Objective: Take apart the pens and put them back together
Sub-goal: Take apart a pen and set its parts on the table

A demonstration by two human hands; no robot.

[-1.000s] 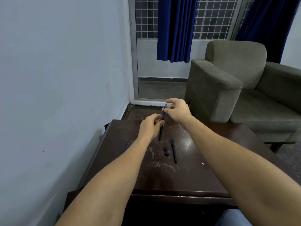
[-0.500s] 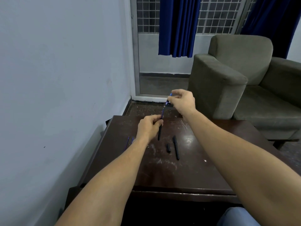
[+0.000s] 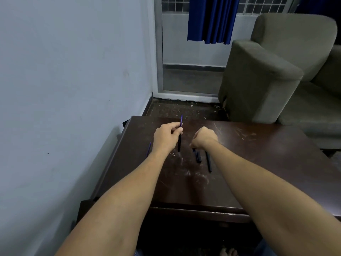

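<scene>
- While the left hand (image 3: 167, 136) gripped a black pen barrel (image 3: 179, 143) near the centre of the frame, fingers curled round it, a thin blue refill (image 3: 181, 119) stood out of the barrel's upper end.
- The right hand (image 3: 203, 138), just right of it, hung knuckles-up with fingers curled down, their tips at the far end of a short black piece (image 3: 198, 156); whether they pinched it could not be told.
- A long black pen part (image 3: 208, 161) lay just right of that piece, nearly parallel to it.
- A second blue refill (image 3: 148, 148) lay left of the left wrist.
- All rested on a dark, scratched table (image 3: 258, 163), with a grey armchair (image 3: 267, 80) at upper right and a blue curtain (image 3: 212, 19) at top centre.
</scene>
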